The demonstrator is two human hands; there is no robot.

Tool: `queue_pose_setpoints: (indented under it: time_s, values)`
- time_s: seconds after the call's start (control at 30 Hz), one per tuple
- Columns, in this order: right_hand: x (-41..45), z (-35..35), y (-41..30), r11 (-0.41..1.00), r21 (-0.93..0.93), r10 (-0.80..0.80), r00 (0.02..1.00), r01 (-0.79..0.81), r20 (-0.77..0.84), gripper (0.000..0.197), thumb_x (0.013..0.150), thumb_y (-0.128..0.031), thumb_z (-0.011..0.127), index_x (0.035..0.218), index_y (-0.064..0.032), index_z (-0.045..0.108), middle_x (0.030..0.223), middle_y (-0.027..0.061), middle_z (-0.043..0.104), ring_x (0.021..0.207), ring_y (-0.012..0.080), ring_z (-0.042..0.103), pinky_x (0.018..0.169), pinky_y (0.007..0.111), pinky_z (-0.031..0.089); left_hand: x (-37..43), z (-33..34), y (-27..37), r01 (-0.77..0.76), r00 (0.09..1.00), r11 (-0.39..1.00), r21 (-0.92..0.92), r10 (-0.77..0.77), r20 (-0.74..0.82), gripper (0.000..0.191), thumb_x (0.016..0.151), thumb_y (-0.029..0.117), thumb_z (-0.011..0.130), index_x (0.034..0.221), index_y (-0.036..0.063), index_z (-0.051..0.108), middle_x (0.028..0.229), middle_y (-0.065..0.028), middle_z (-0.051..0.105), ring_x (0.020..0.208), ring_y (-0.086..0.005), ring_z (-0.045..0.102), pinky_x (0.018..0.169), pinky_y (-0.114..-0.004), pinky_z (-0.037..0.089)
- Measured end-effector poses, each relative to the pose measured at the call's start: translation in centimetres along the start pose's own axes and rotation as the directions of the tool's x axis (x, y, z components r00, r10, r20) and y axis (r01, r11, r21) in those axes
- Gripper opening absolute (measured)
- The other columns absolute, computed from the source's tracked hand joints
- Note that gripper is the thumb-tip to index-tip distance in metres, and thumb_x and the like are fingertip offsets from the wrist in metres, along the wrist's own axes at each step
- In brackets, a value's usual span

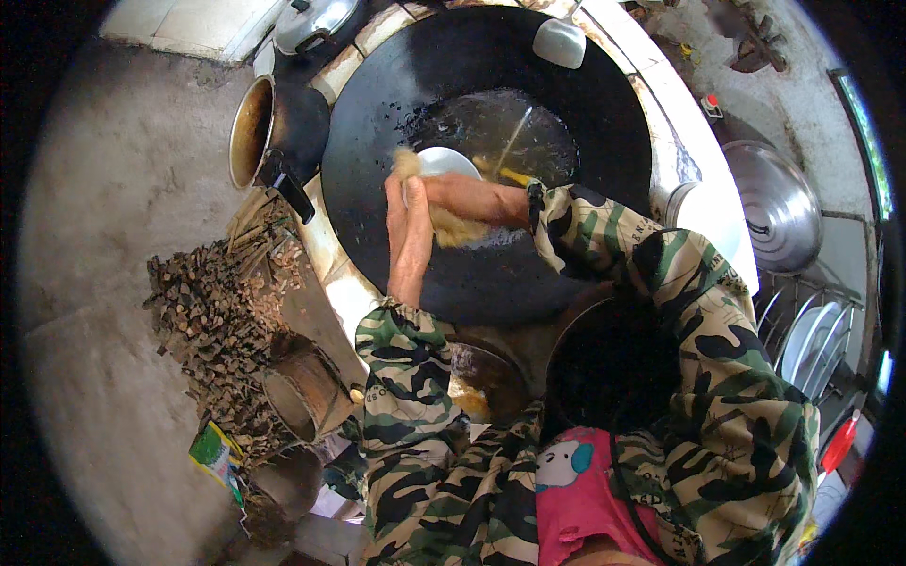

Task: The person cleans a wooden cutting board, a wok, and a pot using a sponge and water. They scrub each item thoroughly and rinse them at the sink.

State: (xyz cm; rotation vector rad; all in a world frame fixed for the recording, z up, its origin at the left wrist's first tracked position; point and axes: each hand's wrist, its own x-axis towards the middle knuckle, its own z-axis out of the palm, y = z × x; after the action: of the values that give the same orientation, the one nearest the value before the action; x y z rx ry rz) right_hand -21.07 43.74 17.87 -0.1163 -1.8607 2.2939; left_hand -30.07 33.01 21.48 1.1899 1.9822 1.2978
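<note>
Over a large black wok, my two hands come together around a small white bowl. My left hand grips the bowl's left side, thumb up. My right hand reaches in from the right and presses a tan fibrous scrubber, which looks like a loofah, against the bowl. Part of the scrubber sticks out past the left fingers; the right fingertips are hidden. Murky water pools in the wok's bottom. A yellow object, partly covered by my right wrist, lies at the water.
A metal spatula rests on the wok's far rim. At left stand a blackened pot and a pile of wood pieces. White bowls sit on the tiled ledge at right, near a metal lid and a plate rack.
</note>
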Motion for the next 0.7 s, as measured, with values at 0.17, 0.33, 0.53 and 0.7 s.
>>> queue_pose_setpoints:
  time_s: [0.17,0.33,0.53,0.7]
  values:
    - [-1.2,0.2,3.3,0.197,-0.952,-0.164,0.965,0.236,0.205,0.034,0.077,-0.029,0.065,0.105,-0.0093,0.066,0.119,0.0129,0.06,0.109,0.0325,0.057,0.093,0.043,0.046,-1.1,-0.5,1.3,-0.176,0.984,0.817,0.549,0.13,0.121,0.05,0.092,0.042,0.055,0.126,0.0057,0.047,0.115,-0.0219,0.057,0.11,-0.0339,0.054,0.09,-0.043,0.043]
    - [-4.3,-3.5,3.1,0.006,-0.992,-0.088,0.988,-0.124,-0.124,0.038,0.086,-0.029,0.056,0.113,-0.0033,0.059,0.098,0.0124,0.063,0.099,0.031,0.057,0.076,0.039,0.048,0.2,-2.2,1.3,0.077,0.995,0.968,0.237,-0.06,-0.077,0.052,0.095,0.045,0.047,0.125,0.0028,0.045,0.113,-0.0228,0.056,0.105,-0.0334,0.057,0.087,-0.041,0.046]
    - [-11.0,-5.7,-4.0,0.871,-0.448,-0.022,0.897,-0.2,-0.441,0.036,0.095,-0.027,0.047,0.119,-0.0009,0.054,0.08,0.0108,0.062,0.073,0.0222,0.065,0.063,0.035,0.055,-0.2,2.4,4.6,0.311,0.924,0.861,-0.403,-0.175,0.339,0.062,0.096,0.051,0.042,0.14,0.0079,0.033,0.129,-0.0116,0.049,0.114,-0.022,0.051,0.093,-0.033,0.043]
    - [-21.7,-6.0,-10.6,0.745,-0.398,0.045,0.635,-0.536,-0.771,0.035,0.098,-0.032,0.047,0.115,-0.0025,0.054,0.087,0.0072,0.058,0.071,0.0144,0.058,0.064,0.026,0.051,-1.8,2.3,9.6,-0.198,0.907,0.98,-0.026,0.193,0.374,0.067,0.096,0.049,0.047,0.141,0.0035,0.028,0.134,-0.0194,0.042,0.124,-0.0269,0.043,0.104,-0.036,0.033]
